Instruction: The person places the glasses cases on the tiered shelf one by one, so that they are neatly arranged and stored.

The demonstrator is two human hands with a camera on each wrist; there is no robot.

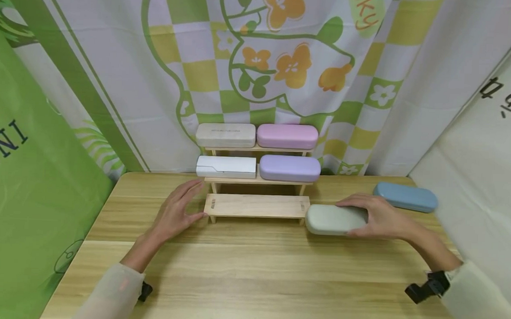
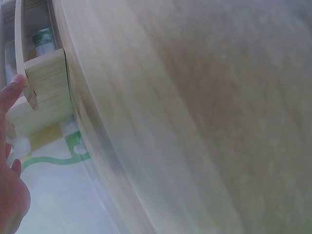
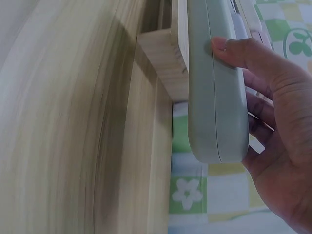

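My right hand (image 1: 383, 218) grips a pale green glasses case (image 1: 332, 220) by its right end, just right of the bottom step of a small wooden three-step stand (image 1: 257, 206). In the right wrist view the thumb lies on the near side of the case (image 3: 217, 107) and the other fingers are behind it. My left hand (image 1: 177, 213) is at the left end of that bottom step, fingers extended; in the left wrist view a fingertip appears to touch the step's end. The middle step bears a white case (image 1: 226, 167) and a purple case (image 1: 289, 168).
On the top step stand an off-white case (image 1: 225, 135) and a pink case (image 1: 287, 136). A blue case (image 1: 405, 197) lies on the wooden table (image 1: 250, 278) at the back right. A patterned curtain (image 1: 192, 47) hangs close behind the stand.
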